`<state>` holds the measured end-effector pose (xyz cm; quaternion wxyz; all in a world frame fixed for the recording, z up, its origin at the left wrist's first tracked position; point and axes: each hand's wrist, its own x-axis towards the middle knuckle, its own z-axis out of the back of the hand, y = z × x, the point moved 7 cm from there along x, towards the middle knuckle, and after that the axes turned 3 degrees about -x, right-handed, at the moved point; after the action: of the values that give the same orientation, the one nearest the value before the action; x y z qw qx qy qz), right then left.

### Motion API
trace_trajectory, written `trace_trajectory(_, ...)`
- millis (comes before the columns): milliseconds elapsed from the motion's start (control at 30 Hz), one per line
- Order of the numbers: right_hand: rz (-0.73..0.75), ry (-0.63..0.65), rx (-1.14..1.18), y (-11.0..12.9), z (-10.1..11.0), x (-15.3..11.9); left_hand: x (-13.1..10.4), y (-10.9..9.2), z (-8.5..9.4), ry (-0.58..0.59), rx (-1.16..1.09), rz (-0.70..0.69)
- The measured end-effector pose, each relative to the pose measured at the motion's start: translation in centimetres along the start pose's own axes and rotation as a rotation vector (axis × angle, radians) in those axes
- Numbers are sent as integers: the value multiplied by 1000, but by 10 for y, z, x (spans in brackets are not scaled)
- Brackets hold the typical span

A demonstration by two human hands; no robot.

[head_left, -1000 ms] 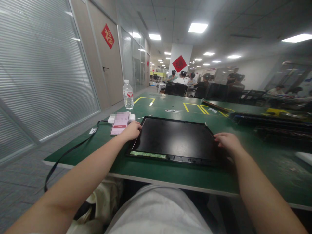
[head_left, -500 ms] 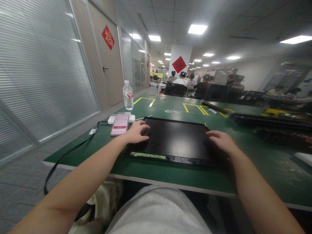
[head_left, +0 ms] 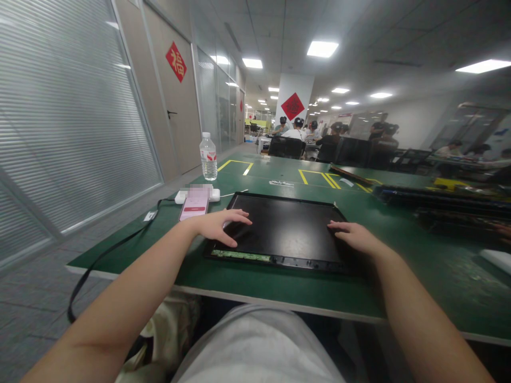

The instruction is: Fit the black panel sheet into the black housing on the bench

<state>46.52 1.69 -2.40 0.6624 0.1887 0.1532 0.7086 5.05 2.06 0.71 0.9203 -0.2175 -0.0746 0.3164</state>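
Observation:
A black flat screen panel [head_left: 287,223] lies on the green table [head_left: 255,284], with a green circuit strip [head_left: 241,256] along the left part of its near edge. Over the panel's left side is my left hand [head_left: 221,225], fingers spread and holding nothing. My right hand [head_left: 353,235] is at the panel's right side, its fingers extended over the surface and nothing in its grasp. Whether the fingertips touch the panel is hard to tell.
Left of the panel, a phone [head_left: 194,205] leans on a white power strip [head_left: 179,196] with a black cord. A water bottle [head_left: 208,157] stands behind. Dark long parts [head_left: 439,198] lie at the right, near a white object [head_left: 497,260]. People sit in the background.
My left hand has spread wider and moved slightly down. My right hand has shifted left, further over the panel. The panel has hardly moved.

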Motion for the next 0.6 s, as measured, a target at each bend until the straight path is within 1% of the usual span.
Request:
trace_trajectory(100,3,2,0,1,0,0,-3,0,1,39,-14,-13)
trace_trajectory(233,-2,-2,4,2,1,0,-5,-1,3,55,-39,-6)
trace_trajectory(433,-10,-20,31,3,2,-2,-5,-3,4,18,-85,-23)
trace_trajectory(600,-8,-27,27,5,2,-3,-4,-7,6,-21,-66,-43)
